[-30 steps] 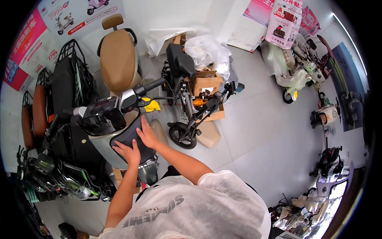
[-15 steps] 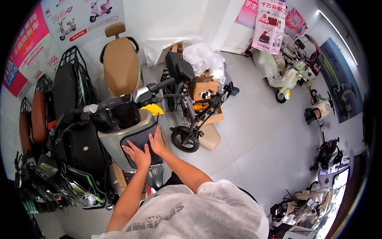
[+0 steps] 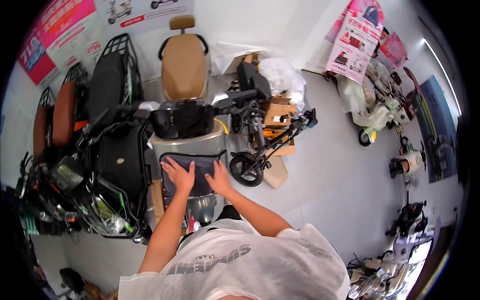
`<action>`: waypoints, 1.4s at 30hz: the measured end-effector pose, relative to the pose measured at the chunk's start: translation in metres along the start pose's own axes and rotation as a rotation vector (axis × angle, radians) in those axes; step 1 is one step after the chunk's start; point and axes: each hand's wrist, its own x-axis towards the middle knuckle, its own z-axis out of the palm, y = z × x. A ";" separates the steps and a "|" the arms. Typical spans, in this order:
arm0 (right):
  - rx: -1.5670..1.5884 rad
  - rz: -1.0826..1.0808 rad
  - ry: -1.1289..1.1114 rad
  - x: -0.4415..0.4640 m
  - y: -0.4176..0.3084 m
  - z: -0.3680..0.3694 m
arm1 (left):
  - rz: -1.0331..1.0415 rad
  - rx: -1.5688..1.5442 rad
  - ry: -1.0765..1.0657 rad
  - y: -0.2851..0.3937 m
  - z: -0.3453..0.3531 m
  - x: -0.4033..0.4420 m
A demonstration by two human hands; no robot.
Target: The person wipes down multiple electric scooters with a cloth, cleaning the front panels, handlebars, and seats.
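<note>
Both palms rest against a dark grey, black-edged panel (image 3: 201,172) on the front of a champagne-coloured electric scooter (image 3: 187,146). My left hand (image 3: 180,176) lies flat near the panel's left side, fingers spread and pointing upward. Near its right edge is my right hand (image 3: 219,180), open, with thumb and fingers apart. The panel's upper corners appear to stick out slightly beyond the body. Above it are the scooter's glossy black headlight cowl (image 3: 185,119) and handlebars. A tan seat (image 3: 184,65) shows behind. Whatever lies under my palms is hidden.
Dark scooters stand close on the left, one with a black front panel (image 3: 120,160). A small folding bike (image 3: 247,167) is close on the right, beside cardboard boxes (image 3: 279,114) and white plastic wrap (image 3: 285,77). More scooters (image 3: 380,112) line the right wall.
My hands have moved apart, with the right one now at the panel's right edge. The camera view has shifted, and the scooter's front appears more squarely facing me.
</note>
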 end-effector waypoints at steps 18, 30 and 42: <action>0.107 -0.183 -0.146 0.011 -0.039 -0.087 | 0.135 -0.816 -0.123 -0.093 -0.027 0.086; 0.058 0.245 -0.544 -0.057 0.068 -0.090 | 0.011 -0.763 -0.163 -0.151 0.020 0.024; 0.144 0.129 -0.764 -0.029 0.027 0.008 | -0.394 -0.211 -0.035 -0.036 0.048 -0.036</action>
